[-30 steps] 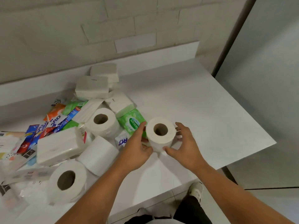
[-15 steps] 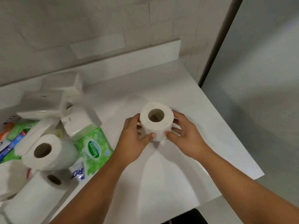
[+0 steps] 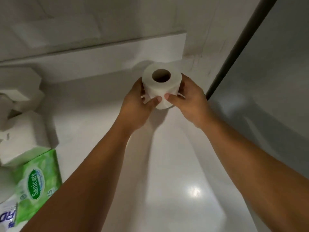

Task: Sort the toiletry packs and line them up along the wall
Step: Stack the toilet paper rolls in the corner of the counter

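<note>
Currently held: toilet paper roll point(image 3: 161, 86), upright with its cardboard core facing up, near the right end of the backsplash point(image 3: 100, 59); whether its base touches the white counter point(image 3: 167, 173) I cannot tell.
Left side of the grip: left hand point(image 3: 137, 104), fingers curled round the roll's left flank, thumb pressed on the near face.
Right side of the grip: right hand point(image 3: 190, 101), fingers curled round the right flank, thumb just beside the other thumb.
Handling: likely light and soft. A hard squeeze would dent it and a loose outer sheet could unwind. Neither fragile nor slippery.
Best hold: round the flanks with gentle pressure.
Neighbours: white tissue packs point(image 3: 25, 136) piled at the left; green Sanicare wipes pack point(image 3: 37, 181) in front of them; a pack with blue lettering point(image 3: 6, 220) cut off at the lower left corner.
In the way: nothing lies between the roll and the backsplash, and the pile is well apart. The dark vertical frame point(image 3: 234, 56) stands near on the right, where the counter ends, so set too far right the roll could tip off.
</note>
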`<state>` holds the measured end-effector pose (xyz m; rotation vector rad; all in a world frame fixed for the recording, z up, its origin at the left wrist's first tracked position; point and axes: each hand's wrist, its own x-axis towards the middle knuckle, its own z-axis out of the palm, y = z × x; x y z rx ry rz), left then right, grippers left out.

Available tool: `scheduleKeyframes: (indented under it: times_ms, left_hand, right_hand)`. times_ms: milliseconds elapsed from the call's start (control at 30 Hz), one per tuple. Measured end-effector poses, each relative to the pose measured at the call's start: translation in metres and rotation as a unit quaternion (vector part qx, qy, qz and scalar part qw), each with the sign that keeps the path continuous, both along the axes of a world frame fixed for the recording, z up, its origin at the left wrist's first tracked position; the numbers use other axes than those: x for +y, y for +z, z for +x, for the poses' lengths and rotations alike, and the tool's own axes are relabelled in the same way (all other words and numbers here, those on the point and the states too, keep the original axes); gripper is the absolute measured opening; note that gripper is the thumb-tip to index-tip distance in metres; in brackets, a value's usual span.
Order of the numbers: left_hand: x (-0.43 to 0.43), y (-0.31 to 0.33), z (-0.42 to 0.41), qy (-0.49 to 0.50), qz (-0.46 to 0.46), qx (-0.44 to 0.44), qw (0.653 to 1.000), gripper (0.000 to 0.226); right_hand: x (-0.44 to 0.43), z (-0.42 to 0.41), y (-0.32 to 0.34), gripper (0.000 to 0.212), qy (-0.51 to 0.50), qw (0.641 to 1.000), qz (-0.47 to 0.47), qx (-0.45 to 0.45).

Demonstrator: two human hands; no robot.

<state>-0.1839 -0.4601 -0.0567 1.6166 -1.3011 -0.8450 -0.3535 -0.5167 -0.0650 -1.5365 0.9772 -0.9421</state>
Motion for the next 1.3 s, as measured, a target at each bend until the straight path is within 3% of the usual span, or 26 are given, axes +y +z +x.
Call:
scheduleKeyframes:
  times_ms: [367, 733, 867, 1000, 1100, 1300]
  left_hand:
    - [-0.092, -0.014, 0.004, 0.047, -0.016, -0.042, 0.998, 0.071]
    - [-0.111, -0.017, 0.0, 0.078, -0.02, -0.04, 0.996, 0.07]
    - [-0.1, -0.008, -0.002, 0.079, -0.003, -0.059, 0.995, 0.073]
    - [-0.072, 0.01, -0.001, 0.089, 0.023, -0.057, 0.994, 0.079]
    - [-0.035, 0.023, 0.008, 0.098, 0.014, -0.046, 0.994, 0.073]
    - [0.055, 0.038, 0.043, 0.126, -0.005, -0.073, 0.989, 0.053]
  right_hand:
    - [-0.095, 0.009, 0.0, 0.064, 0.047, 0.998, 0.004, 0.044]
    - [-0.116, 0.016, -0.004, 0.058, 0.034, 0.998, 0.004, 0.051]
    - [-0.103, 0.012, 0.0, 0.058, 0.016, 0.997, 0.001, 0.081]
    - [-0.077, 0.004, 0.002, 0.073, -0.082, 0.99, -0.01, 0.117]
    - [-0.045, 0.005, 0.003, 0.066, -0.133, 0.983, -0.049, 0.114]
    - [0.036, 0.037, 0.011, 0.052, -0.087, 0.991, -0.037, 0.096]
